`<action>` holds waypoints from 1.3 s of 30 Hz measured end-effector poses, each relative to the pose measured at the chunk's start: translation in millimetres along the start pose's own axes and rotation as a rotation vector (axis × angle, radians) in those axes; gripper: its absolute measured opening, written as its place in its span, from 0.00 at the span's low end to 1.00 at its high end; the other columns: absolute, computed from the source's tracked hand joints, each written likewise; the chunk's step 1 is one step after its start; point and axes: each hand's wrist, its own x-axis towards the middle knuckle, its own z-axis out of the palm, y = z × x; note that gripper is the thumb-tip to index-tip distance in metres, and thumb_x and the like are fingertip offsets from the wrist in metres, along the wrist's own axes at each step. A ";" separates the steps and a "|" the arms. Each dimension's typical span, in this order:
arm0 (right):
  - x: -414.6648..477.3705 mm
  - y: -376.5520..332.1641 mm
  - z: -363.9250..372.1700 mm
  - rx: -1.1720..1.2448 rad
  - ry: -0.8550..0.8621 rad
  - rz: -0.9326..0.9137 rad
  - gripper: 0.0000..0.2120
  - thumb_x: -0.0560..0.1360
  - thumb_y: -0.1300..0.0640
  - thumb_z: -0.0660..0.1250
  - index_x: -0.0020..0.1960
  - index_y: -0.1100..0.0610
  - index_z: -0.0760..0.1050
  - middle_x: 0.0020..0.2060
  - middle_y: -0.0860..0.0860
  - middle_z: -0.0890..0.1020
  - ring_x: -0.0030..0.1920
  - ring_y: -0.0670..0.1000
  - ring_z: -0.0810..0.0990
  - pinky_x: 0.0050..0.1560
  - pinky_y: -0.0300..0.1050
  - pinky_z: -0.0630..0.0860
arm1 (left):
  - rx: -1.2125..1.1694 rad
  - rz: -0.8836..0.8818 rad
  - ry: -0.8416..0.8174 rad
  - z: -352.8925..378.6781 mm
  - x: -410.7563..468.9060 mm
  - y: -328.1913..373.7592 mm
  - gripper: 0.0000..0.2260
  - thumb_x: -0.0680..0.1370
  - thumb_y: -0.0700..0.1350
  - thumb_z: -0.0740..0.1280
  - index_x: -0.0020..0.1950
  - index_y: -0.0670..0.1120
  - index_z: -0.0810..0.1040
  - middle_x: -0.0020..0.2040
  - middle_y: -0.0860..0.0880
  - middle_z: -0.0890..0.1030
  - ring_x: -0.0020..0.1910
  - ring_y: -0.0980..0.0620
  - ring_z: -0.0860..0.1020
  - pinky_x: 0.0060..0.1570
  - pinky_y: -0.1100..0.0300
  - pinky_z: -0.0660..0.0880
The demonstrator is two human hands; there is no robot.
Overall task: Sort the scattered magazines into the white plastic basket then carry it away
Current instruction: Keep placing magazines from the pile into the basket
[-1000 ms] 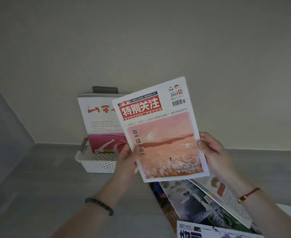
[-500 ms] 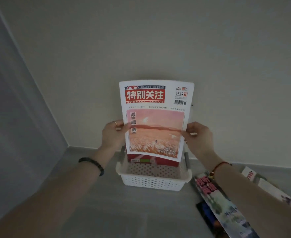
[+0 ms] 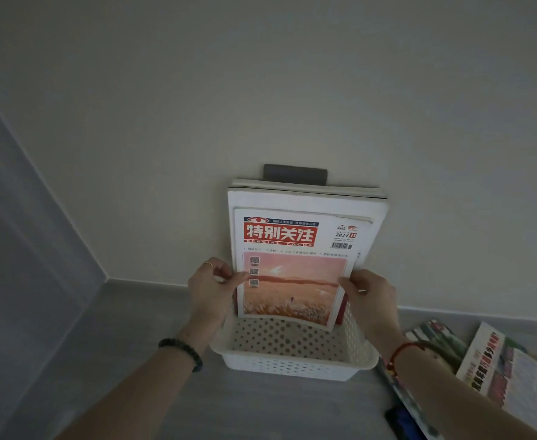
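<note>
We count one white basket [image 3: 295, 365], one red-titled magazine [image 3: 292, 281] held at front, at least two taller magazines [image 3: 305, 201] upright behind it, at least three loose magazines [image 3: 511, 376] at right, two hands, left hand [image 3: 210, 290] and right hand [image 3: 368, 296], two bracelets [image 3: 183, 352], one ring [image 3: 209, 265]

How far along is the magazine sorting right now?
Done: several upright magazines stand at the back of the white basket. In hand: left hand and right hand grip the red-titled magazine, its lower edge inside the basket, not yet released. Left: at least two loose magazines on the floor to the right, then carrying the basket away.
</note>
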 end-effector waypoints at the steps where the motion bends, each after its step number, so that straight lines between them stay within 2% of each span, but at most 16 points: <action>1: 1.5 -0.3 -0.1 -0.006 0.008 -0.002 0.05 0.73 0.57 0.66 0.46 0.56 0.79 0.35 0.47 0.79 0.34 0.37 0.75 0.29 0.25 0.65 | 0.013 0.002 -0.015 0.3 1.6 -0.6 0.13 0.66 0.45 0.75 0.32 0.46 0.70 0.33 0.53 0.75 0.34 0.60 0.72 0.31 0.69 0.65; 5: 4.2 -2.6 -2.1 0.041 0.015 0.058 0.06 0.72 0.57 0.67 0.46 0.59 0.79 0.36 0.49 0.79 0.37 0.49 0.78 0.36 0.34 0.71 | 0.042 -0.012 -0.022 1.2 -0.1 2.7 0.16 0.68 0.44 0.73 0.29 0.45 0.67 0.30 0.52 0.73 0.31 0.59 0.71 0.27 0.72 0.65; 7: 2.4 -4.0 -9.3 0.082 0.005 0.089 0.07 0.71 0.58 0.68 0.48 0.59 0.78 0.38 0.50 0.80 0.38 0.49 0.78 0.39 0.38 0.73 | 0.046 -0.002 -0.014 1.2 -6.5 5.2 0.17 0.68 0.44 0.73 0.28 0.45 0.66 0.28 0.52 0.72 0.29 0.58 0.69 0.27 0.75 0.67; 12: -9.7 12.2 -61.9 0.124 0.016 0.126 0.06 0.72 0.62 0.67 0.49 0.58 0.77 0.41 0.54 0.82 0.38 0.52 0.82 0.44 0.46 0.79 | 0.009 0.002 -0.078 2.5 -37.1 11.1 0.17 0.70 0.43 0.71 0.27 0.47 0.65 0.27 0.51 0.70 0.27 0.54 0.68 0.29 0.64 0.65; 14: -18.2 29.5 -92.0 0.119 0.013 0.135 0.07 0.71 0.62 0.68 0.49 0.58 0.77 0.41 0.57 0.83 0.38 0.53 0.82 0.40 0.45 0.79 | -0.035 -0.021 -0.119 7.9 -53.4 17.0 0.16 0.70 0.42 0.71 0.28 0.47 0.65 0.29 0.49 0.72 0.30 0.52 0.71 0.36 0.61 0.70; 16: -27.6 50.8 -124.0 0.078 0.018 0.163 0.08 0.70 0.61 0.69 0.49 0.57 0.77 0.42 0.57 0.83 0.40 0.53 0.81 0.36 0.41 0.76 | -0.020 0.020 -0.110 17.2 -72.5 25.5 0.16 0.70 0.42 0.71 0.28 0.48 0.66 0.29 0.50 0.73 0.32 0.51 0.73 0.43 0.66 0.71; 18: -36.8 73.8 -155.0 0.046 0.017 0.208 0.10 0.70 0.60 0.70 0.50 0.56 0.76 0.43 0.56 0.82 0.40 0.52 0.80 0.33 0.40 0.74 | -0.023 0.066 -0.116 29.4 -94.0 37.3 0.16 0.69 0.44 0.71 0.27 0.49 0.67 0.28 0.52 0.73 0.32 0.53 0.73 0.39 0.71 0.68; 21: -51.7 108.1 -198.1 0.010 0.028 0.278 0.14 0.68 0.61 0.71 0.53 0.57 0.75 0.48 0.57 0.82 0.43 0.53 0.80 0.40 0.44 0.77 | -0.047 0.065 -0.214 54.6 -126.6 55.7 0.12 0.70 0.46 0.71 0.30 0.48 0.71 0.31 0.52 0.76 0.34 0.55 0.75 0.34 0.65 0.68; 23: -63.5 129.6 -223.3 -0.020 0.017 0.308 0.18 0.67 0.61 0.72 0.56 0.58 0.73 0.52 0.57 0.79 0.48 0.54 0.77 0.38 0.44 0.76 | -0.084 0.055 -0.254 74.8 -149.1 67.0 0.09 0.70 0.46 0.71 0.33 0.45 0.73 0.32 0.52 0.77 0.34 0.55 0.75 0.33 0.66 0.67; 25: -75.9 150.9 -244.5 -0.063 -0.020 0.322 0.22 0.67 0.60 0.73 0.59 0.58 0.70 0.57 0.58 0.76 0.52 0.54 0.77 0.35 0.35 0.73 | -0.093 0.051 -0.266 95.7 -173.3 76.9 0.08 0.69 0.46 0.71 0.35 0.45 0.74 0.33 0.52 0.77 0.34 0.57 0.74 0.31 0.72 0.67; 27: -88.2 170.4 -260.2 -0.162 -0.080 0.299 0.26 0.66 0.57 0.73 0.61 0.57 0.69 0.59 0.55 0.76 0.45 0.47 0.77 0.33 0.29 0.68 | -0.100 0.039 -0.295 116.8 -197.0 83.2 0.08 0.69 0.46 0.72 0.35 0.48 0.74 0.33 0.54 0.77 0.34 0.59 0.75 0.29 0.75 0.68; 29: -98.2 188.7 -271.2 -0.240 -0.145 0.271 0.29 0.65 0.53 0.75 0.62 0.55 0.68 0.57 0.52 0.77 0.46 0.46 0.74 0.39 0.32 0.70 | -0.101 -0.004 -0.321 138.7 -218.8 87.5 0.07 0.69 0.46 0.72 0.37 0.48 0.75 0.34 0.54 0.78 0.34 0.60 0.75 0.29 0.73 0.68; 31: -104.6 202.3 -270.2 -0.303 -0.221 0.242 0.34 0.63 0.49 0.75 0.63 0.54 0.66 0.58 0.50 0.75 0.54 0.48 0.73 0.54 0.42 0.72 | -0.117 -0.058 -0.336 152.5 -234.3 86.3 0.06 0.69 0.46 0.72 0.39 0.47 0.77 0.35 0.55 0.78 0.34 0.59 0.75 0.29 0.74 0.69; 34: -108.0 223.8 -265.1 -0.402 -0.383 0.185 0.42 0.62 0.44 0.73 0.69 0.55 0.59 0.67 0.51 0.67 0.68 0.53 0.65 0.68 0.54 0.64 | -0.143 -0.137 -0.393 173.9 -257.0 84.4 0.07 0.70 0.47 0.71 0.43 0.47 0.77 0.36 0.53 0.80 0.34 0.57 0.77 0.28 0.73 0.70; 36: -107.5 234.1 -258.2 -0.529 -0.463 0.127 0.43 0.65 0.41 0.70 0.72 0.53 0.53 0.72 0.51 0.61 0.72 0.53 0.59 0.71 0.57 0.60 | -0.129 -0.163 -0.417 181.9 -268.3 82.1 0.07 0.70 0.49 0.71 0.43 0.49 0.76 0.38 0.53 0.80 0.36 0.55 0.78 0.29 0.70 0.71; 39: -106.4 242.9 -253.4 -0.712 -0.431 -0.025 0.36 0.71 0.40 0.61 0.72 0.53 0.52 0.71 0.54 0.62 0.71 0.54 0.61 0.69 0.55 0.64 | -0.117 -0.174 -0.409 191.0 -280.2 77.2 0.06 0.70 0.48 0.71 0.43 0.48 0.76 0.39 0.52 0.80 0.38 0.56 0.78 0.32 0.69 0.72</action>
